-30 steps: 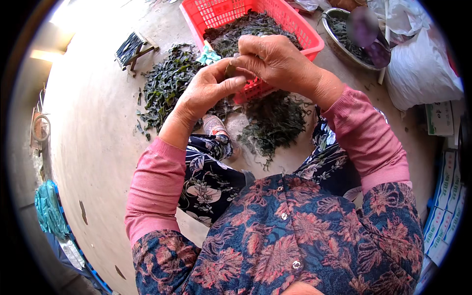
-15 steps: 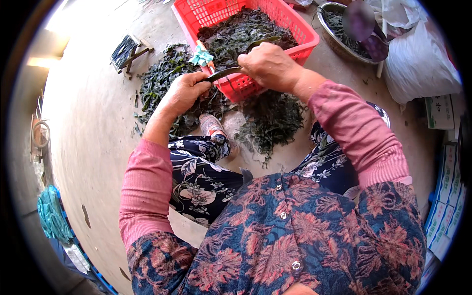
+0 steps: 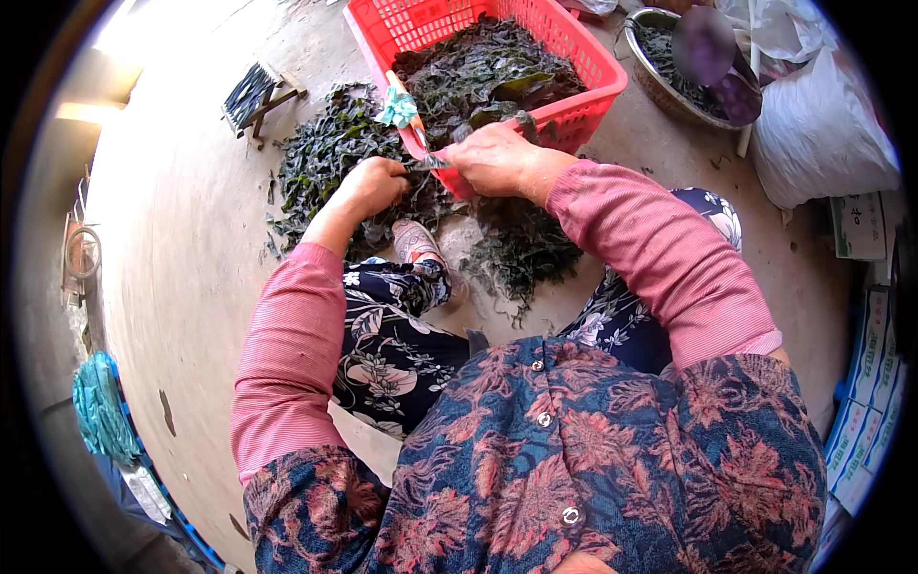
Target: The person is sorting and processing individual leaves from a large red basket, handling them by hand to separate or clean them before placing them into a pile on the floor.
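A dark green seaweed strip stretches between my two hands at the near rim of a red plastic basket. My left hand is closed on its left end. My right hand, also closed, grips the strip by the basket's near corner, and part of the seaweed shows above the knuckles. Inside the basket lies a heap of dark seaweed. An orange stick tied with a teal ribbon leans on the basket's left side. Loose seaweed piles spread on the floor left of the basket and below it.
A small folding stool stands at the far left. Far right are a metal basin of seaweed, partly hidden by a blurred purple shape, and a white sack. Boxes line the right edge. A teal bundle hangs at the left.
Both hands have come lower and nearer to me, the right one also leftward. The seaweed strip between them has come down to the basket's near corner, and less of it shows.
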The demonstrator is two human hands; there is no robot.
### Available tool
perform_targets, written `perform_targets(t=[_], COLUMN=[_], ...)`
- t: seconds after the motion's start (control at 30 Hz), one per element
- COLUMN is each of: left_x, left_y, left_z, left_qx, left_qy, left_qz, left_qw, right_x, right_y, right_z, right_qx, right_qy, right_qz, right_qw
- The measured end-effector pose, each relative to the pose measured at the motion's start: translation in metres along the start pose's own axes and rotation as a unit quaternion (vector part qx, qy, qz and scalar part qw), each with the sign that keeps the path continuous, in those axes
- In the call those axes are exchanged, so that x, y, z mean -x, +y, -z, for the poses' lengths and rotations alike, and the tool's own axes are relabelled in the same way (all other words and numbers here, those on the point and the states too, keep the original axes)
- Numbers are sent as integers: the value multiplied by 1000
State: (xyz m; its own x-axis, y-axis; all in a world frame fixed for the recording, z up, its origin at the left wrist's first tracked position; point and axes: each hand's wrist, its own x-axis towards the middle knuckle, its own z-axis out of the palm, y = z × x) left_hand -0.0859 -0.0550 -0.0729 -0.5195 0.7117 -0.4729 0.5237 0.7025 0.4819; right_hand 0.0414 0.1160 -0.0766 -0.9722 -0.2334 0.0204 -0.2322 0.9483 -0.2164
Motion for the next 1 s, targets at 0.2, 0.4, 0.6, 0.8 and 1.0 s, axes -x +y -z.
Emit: perform_targets(t=[0.2, 0.4, 0.6, 0.8, 1.0], left_x=[18, 35, 43, 26, 45], left_y=[-22, -2, 91, 108, 116], left_z=[15, 38, 9, 7, 29], left_qx=[-263, 54, 617, 705, 760], left_qy=[64, 207, -170, -18, -12], left_qz=[157, -1, -50, -159, -306], left_qw=[950, 977, 767, 691, 573], right_x=[26, 32, 38, 64, 75], right_y=[9, 16, -13, -43, -39], right_z=[21, 74, 98, 97, 84], right_qx=[-4, -296, -169, 17, -304], right_qy=[-15, 284, 430, 338, 405], right_qz=[-83, -115, 88, 214, -36], right_qw=[996, 905, 882, 916, 861])
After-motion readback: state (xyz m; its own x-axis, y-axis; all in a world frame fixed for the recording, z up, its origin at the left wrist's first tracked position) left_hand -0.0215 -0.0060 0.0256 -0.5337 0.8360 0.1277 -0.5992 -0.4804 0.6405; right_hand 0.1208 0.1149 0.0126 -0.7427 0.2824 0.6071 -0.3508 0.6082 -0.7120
